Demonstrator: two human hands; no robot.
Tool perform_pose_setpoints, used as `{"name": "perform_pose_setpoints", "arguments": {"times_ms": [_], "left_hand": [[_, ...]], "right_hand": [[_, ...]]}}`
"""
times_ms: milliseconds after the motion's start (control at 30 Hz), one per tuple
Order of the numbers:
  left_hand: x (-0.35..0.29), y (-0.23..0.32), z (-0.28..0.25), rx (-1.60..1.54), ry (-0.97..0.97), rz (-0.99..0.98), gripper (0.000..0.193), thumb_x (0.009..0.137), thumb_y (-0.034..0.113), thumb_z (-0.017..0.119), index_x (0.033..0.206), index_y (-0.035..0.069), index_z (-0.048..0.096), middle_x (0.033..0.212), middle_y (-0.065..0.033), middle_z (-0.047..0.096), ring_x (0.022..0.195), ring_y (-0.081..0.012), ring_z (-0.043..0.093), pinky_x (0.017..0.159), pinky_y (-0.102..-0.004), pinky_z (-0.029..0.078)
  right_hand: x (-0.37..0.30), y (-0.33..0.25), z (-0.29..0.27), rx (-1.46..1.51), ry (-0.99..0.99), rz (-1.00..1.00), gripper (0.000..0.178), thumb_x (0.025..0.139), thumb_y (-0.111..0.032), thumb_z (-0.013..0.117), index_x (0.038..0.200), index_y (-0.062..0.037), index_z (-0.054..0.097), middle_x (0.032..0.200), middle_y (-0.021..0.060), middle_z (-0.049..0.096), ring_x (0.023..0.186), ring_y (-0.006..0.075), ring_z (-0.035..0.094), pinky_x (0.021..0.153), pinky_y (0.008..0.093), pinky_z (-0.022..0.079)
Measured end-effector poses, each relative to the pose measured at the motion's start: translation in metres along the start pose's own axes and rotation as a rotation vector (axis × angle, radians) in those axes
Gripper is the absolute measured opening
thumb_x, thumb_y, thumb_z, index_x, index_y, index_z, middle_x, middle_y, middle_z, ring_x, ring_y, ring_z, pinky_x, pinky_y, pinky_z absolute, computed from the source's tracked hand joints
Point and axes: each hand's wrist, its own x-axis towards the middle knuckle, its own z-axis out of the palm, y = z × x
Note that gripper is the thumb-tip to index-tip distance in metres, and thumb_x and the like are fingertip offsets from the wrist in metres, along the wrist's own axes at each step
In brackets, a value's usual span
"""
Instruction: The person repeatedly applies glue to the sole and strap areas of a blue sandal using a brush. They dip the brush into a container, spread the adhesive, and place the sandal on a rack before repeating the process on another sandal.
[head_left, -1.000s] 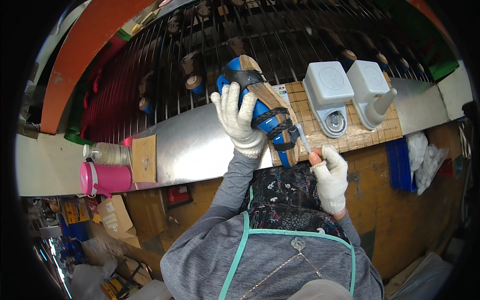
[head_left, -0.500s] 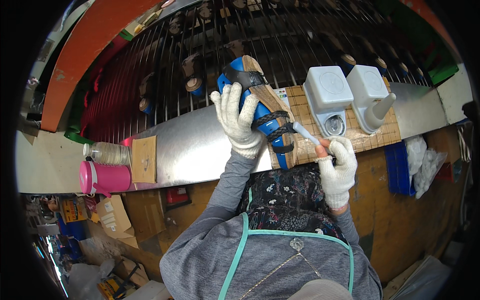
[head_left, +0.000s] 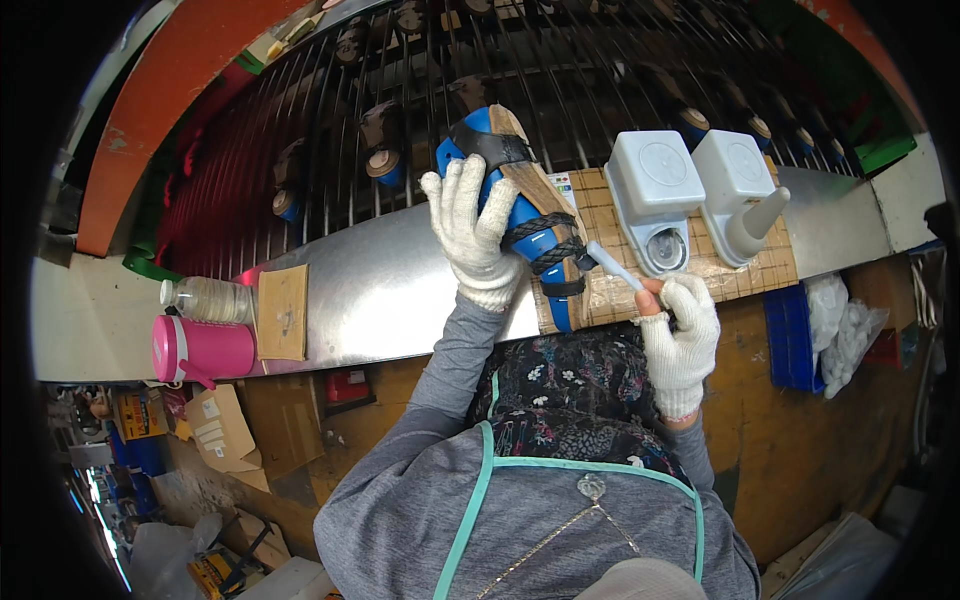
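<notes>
A sandal with black braided straps and a tan sole sits on a blue shoe last, tilted on its side. My left hand, in a white knit glove, grips the last from the left, its thumb near the straps. My right hand wears a similar glove with bare fingertips. Between thumb and finger it pinches the pale handle of a small brush. The brush's dark tip meets the sole edge beside the braided straps. Close by stand a white dispenser bottle with a round cup and a second one with a capped spout.
Both bottles stand on a tape-covered cardboard mat on a metal ledge. Beyond it, a rack of metal rods carries several shod lasts. At left are a pink jug, a clear bottle and a cardboard piece. A blue basket hangs right.
The brush tip has shifted slightly up along the sole edge. My left hand keeps its grip on the sandal's last, which has turned a little. The view has shifted slightly.
</notes>
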Motion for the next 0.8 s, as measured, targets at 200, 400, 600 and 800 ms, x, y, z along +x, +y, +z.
{"name": "perform_pose_setpoints", "arguments": {"times_ms": [200, 400, 600, 800], "left_hand": [[0.002, 0.000, 0.000, -0.012, 0.014, -0.006, 0.066, 0.071, 0.027, 0.086, 0.131, 0.023, 0.061, 0.143, -0.0132, 0.056, 0.141, -0.0339, 0.046, 0.120, -0.0629, 0.023], [0.001, 0.004, 0.001, -0.030, -0.005, -0.111, 0.068, 0.069, 0.028, 0.088, 0.132, 0.022, 0.062, 0.143, -0.0137, 0.056, 0.139, -0.0337, 0.047, 0.120, -0.0617, 0.023], [-0.002, 0.003, 0.004, 0.006, -0.014, -0.119, 0.067, 0.066, 0.029, 0.089, 0.128, 0.021, 0.065, 0.139, -0.0144, 0.060, 0.135, -0.0349, 0.052, 0.120, -0.0615, 0.024], [-0.004, 0.007, 0.007, -0.024, -0.054, -0.152, 0.070, 0.062, 0.020, 0.090, 0.128, 0.018, 0.066, 0.139, -0.0169, 0.060, 0.131, -0.0383, 0.055, 0.117, -0.0628, 0.028]], "right_hand": [[0.004, 0.000, 0.005, -0.024, 0.058, -0.075, 0.016, 0.085, -0.013, 0.078, 0.093, -0.0006, 0.073, 0.090, 0.0086, 0.065, 0.078, 0.0212, 0.059, 0.075, 0.0326, 0.044], [-0.008, 0.007, 0.011, 0.335, -0.087, 0.156, 0.018, 0.088, -0.011, 0.076, 0.095, 0.0048, 0.071, 0.090, 0.0077, 0.060, 0.077, 0.0139, 0.057, 0.068, 0.0271, 0.047], [-0.010, 0.013, 0.008, 0.416, -0.152, 0.166, 0.019, 0.090, -0.011, 0.074, 0.096, 0.0060, 0.070, 0.093, 0.0046, 0.058, 0.077, 0.0115, 0.055, 0.068, 0.0265, 0.045], [-0.002, 0.014, 0.021, 0.555, -0.123, 0.388, 0.017, 0.094, -0.010, 0.069, 0.098, 0.0067, 0.068, 0.090, 0.0008, 0.056, 0.073, 0.0060, 0.050, 0.066, 0.0233, 0.041]]}}
